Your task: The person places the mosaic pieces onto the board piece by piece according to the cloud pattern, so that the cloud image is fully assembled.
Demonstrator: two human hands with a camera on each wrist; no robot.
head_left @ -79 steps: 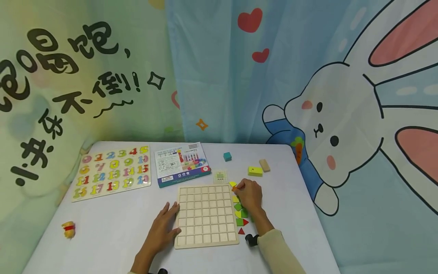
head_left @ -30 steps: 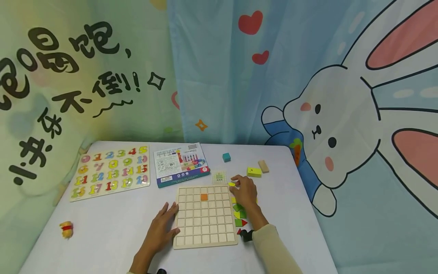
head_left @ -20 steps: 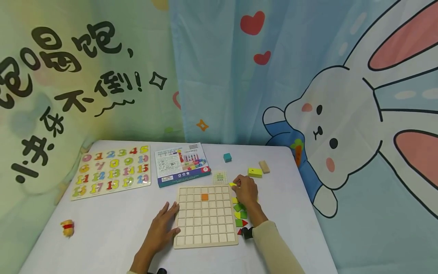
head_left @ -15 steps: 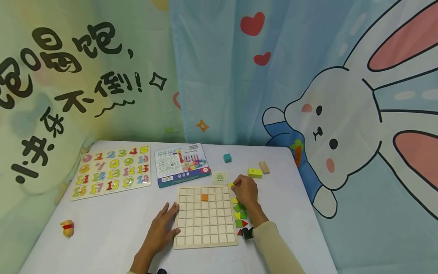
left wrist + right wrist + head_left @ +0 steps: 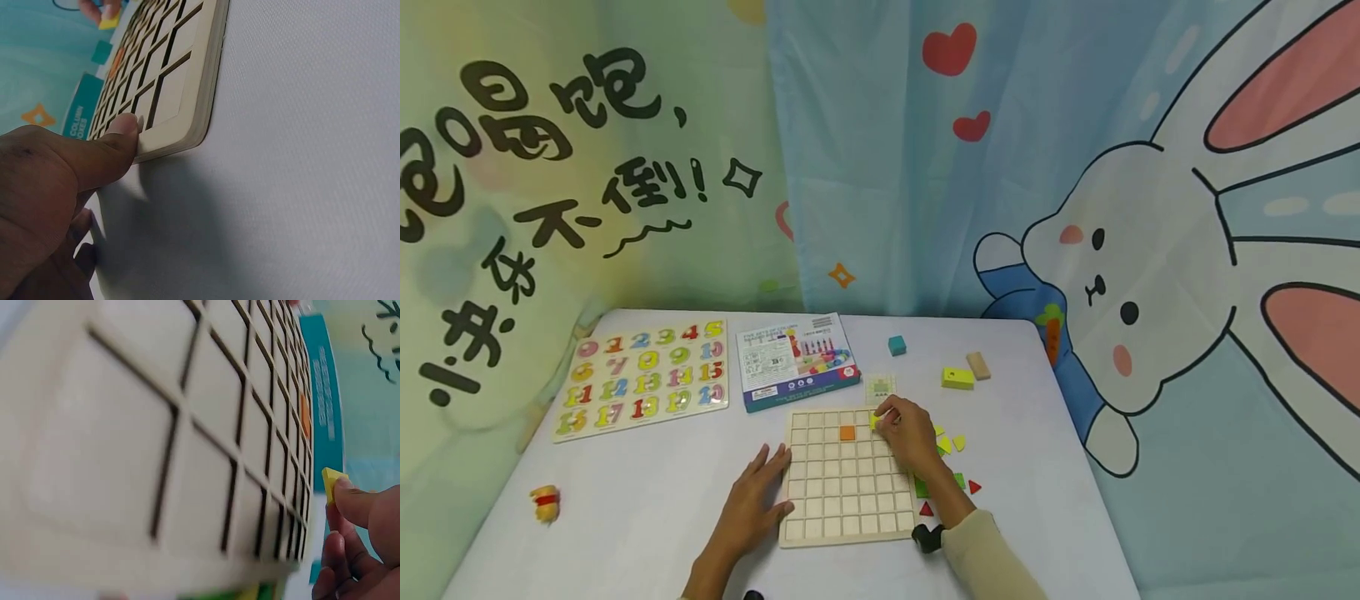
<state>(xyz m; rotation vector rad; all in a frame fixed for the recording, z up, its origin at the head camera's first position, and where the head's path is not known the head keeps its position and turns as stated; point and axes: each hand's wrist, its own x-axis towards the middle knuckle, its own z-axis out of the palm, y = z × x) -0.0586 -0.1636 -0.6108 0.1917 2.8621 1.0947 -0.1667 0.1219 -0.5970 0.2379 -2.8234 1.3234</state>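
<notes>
table (image 5: 647, 492) | grid board (image 5: 838, 508) (one orange tile (image 5: 847, 432)) | right hand (image 5: 904, 433) pinches yellow tile (image 5: 875, 421) | left hand (image 5: 752, 500) spread

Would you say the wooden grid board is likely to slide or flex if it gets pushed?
The board looks thick and rigid in the left wrist view, so it probably won't flex. It lies flat on a smooth table, so it may slide; the left hand pressing its edge likely steadies it.

**Pale grid, bright pieces**

The grid board (image 5: 847, 479) is pale cream wood ruled in dark lines, with one orange square (image 5: 847, 432) set in it. The piece (image 5: 876, 421) in the right hand's fingers (image 5: 889, 414) is yellow. Loose pieces (image 5: 953, 467) are yellow, green and red. The bench (image 5: 647, 492) is pale lilac-white. The number puzzle (image 5: 643, 377) shows many-coloured numerals; the box (image 5: 796, 360) is blue-edged. The small cube (image 5: 897, 344) is teal.
</notes>
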